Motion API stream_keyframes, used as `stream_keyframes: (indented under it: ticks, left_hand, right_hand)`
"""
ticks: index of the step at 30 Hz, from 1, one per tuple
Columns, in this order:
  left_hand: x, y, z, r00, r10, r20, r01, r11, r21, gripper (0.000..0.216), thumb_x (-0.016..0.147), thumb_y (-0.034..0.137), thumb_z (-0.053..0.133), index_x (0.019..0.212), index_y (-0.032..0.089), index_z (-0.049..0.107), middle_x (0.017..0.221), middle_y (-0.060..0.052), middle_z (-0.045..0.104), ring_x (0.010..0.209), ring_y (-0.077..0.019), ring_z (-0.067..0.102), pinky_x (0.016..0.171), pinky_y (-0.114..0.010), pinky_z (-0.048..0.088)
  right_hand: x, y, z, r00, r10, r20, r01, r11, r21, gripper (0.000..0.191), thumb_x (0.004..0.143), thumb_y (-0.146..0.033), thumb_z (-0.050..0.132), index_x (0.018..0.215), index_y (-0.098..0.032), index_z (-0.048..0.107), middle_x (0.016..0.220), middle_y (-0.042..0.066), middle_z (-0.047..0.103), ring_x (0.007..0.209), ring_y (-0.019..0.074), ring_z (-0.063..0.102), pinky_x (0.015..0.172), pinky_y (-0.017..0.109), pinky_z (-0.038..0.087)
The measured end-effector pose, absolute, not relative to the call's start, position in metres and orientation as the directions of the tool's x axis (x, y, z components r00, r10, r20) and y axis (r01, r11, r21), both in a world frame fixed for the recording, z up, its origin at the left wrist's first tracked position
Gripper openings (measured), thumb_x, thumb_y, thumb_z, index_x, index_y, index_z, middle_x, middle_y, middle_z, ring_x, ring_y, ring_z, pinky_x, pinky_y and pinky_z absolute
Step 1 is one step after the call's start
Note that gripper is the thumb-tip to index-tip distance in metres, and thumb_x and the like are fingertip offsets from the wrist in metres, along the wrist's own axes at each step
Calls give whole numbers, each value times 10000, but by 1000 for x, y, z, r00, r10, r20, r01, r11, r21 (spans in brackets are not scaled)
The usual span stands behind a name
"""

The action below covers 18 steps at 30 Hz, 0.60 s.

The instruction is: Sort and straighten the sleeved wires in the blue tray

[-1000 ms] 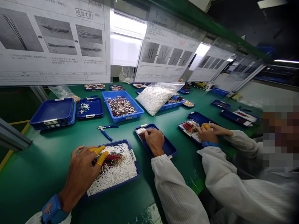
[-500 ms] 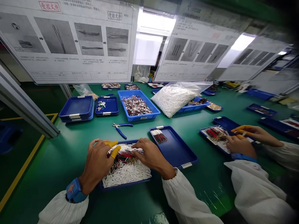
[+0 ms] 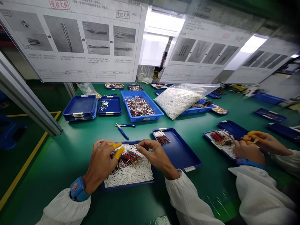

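Note:
My left hand (image 3: 100, 164), with yellow finger cots on thumb and forefinger, pinches a bundle of red and green wires (image 3: 127, 157) lying in a blue tray (image 3: 126, 186) of white sleeves (image 3: 131, 173). My right hand (image 3: 155, 154) hovers over the same tray, its thumb and forefinger pinched on a small white sleeve. Just right of it stands another blue tray (image 3: 180, 153) with a few finished wires (image 3: 162, 137) at its far end.
Blue-handled cutters (image 3: 123, 127) lie beyond the tray. Stacked blue trays (image 3: 79, 107), a bin of wires (image 3: 140, 107) and a bag of white sleeves (image 3: 178, 100) sit farther back. A co-worker's hands (image 3: 254, 145) work at trays on the right. Instruction sheets hang overhead.
My right hand came back from the right-hand tray to the sleeve tray and lifted into a pinch. The camera view swung to the left.

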<state>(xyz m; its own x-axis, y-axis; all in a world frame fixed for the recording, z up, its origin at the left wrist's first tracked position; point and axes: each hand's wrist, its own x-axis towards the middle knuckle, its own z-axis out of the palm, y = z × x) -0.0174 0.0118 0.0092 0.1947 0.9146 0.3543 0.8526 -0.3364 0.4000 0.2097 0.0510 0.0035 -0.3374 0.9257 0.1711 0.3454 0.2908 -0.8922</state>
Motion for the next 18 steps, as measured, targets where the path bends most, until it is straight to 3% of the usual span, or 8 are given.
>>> stream_keyframes:
  ticks: [2, 4, 6, 8, 14, 18]
  left_hand:
    - [-16, 12, 10, 200, 917, 346, 843, -341, 416, 273, 968, 368, 565, 909, 222, 788, 996, -82, 801, 1058, -315, 701, 1028, -603, 387]
    - [-16, 12, 10, 203, 915, 349, 838, -346, 422, 266, 965, 370, 572, 910, 222, 786, 987, -83, 803, 1057, -314, 702, 1031, -608, 383]
    - [-16, 12, 9, 199, 914, 354, 837, -347, 424, 268, 961, 366, 577, 868, 217, 780, 1008, -86, 802, 1057, -318, 703, 1033, -613, 380]
    - [-17, 13, 8, 195, 914, 357, 836, -345, 426, 288, 960, 370, 579, 812, 211, 768, 1035, -89, 799, 1059, -322, 703, 1032, -617, 380]
    - [-17, 13, 5, 208, 911, 355, 832, -355, 425, 276, 960, 382, 581, 840, 216, 766, 1038, -89, 797, 1058, -315, 700, 1026, -613, 388]
    - [-17, 13, 6, 205, 909, 363, 837, -355, 417, 237, 946, 341, 593, 857, 216, 774, 996, -91, 800, 1049, -316, 704, 1027, -611, 387]
  right_hand:
    - [210, 51, 4, -314, 935, 164, 284, 257, -924, 235, 931, -360, 621, 801, -177, 689, 749, 25, 683, 682, 174, 592, 601, 280, 431]
    - [212, 52, 3, -283, 945, 165, 380, 268, -885, 173, 920, -317, 636, 848, -179, 710, 757, 25, 695, 669, 175, 592, 609, 290, 433]
    - [216, 51, 5, -282, 945, 169, 560, 305, -770, 102, 885, -239, 679, 951, -187, 737, 796, 29, 711, 684, 182, 596, 647, 308, 438]
    - [223, 49, 8, -329, 932, 151, 700, 349, -623, 190, 849, -187, 723, 1037, -202, 747, 862, 44, 718, 768, 211, 616, 707, 331, 445]
    - [228, 42, 16, -473, 880, 39, 818, 455, -353, 105, 827, -175, 769, 917, -221, 796, 896, 78, 708, 871, 262, 622, 729, 346, 431]
    - [223, 45, 13, -481, 872, 92, 795, 478, -373, 144, 833, -83, 702, 799, -198, 780, 823, 75, 696, 834, 245, 618, 728, 342, 434]
